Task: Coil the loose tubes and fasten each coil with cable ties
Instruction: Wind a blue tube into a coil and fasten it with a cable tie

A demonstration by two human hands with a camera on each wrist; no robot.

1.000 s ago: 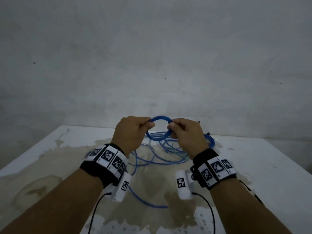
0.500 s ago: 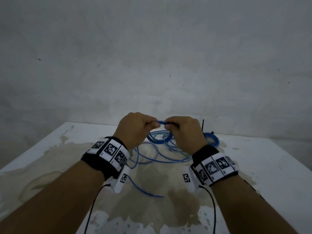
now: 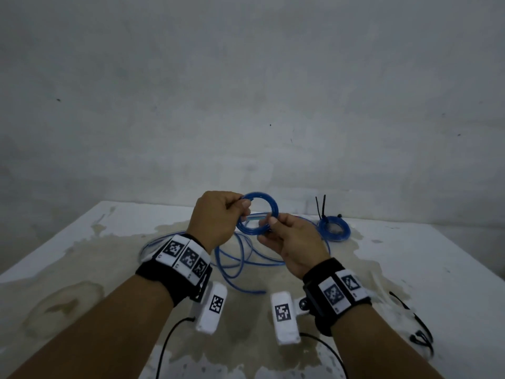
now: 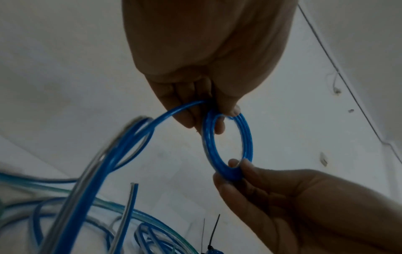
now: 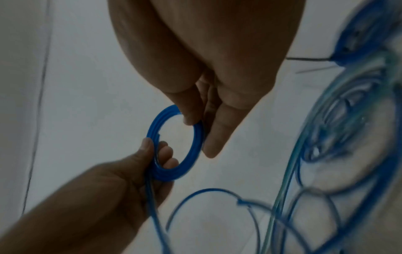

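— Head view: what do the hands hold?
— A small blue coil point(image 3: 257, 213), lifted above the white table point(image 3: 410, 269). The left hand point(image 3: 216, 217) pinches its upper-left arc; the right hand point(image 3: 293, 242) pinches the lower-right.
— And the loose tubing point(image 3: 235, 258)?
— It trails down from the left-hand pinch onto the table beneath both grips. Beyond the right hand lies a tied coil point(image 3: 334, 228), black cable ties point(image 3: 321, 206) sticking up.

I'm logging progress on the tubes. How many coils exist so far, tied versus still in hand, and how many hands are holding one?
Tied coils on the table: 1
Coils in hand, untied: 1
Hands on that coil, left and right: 2
Total coils: 2
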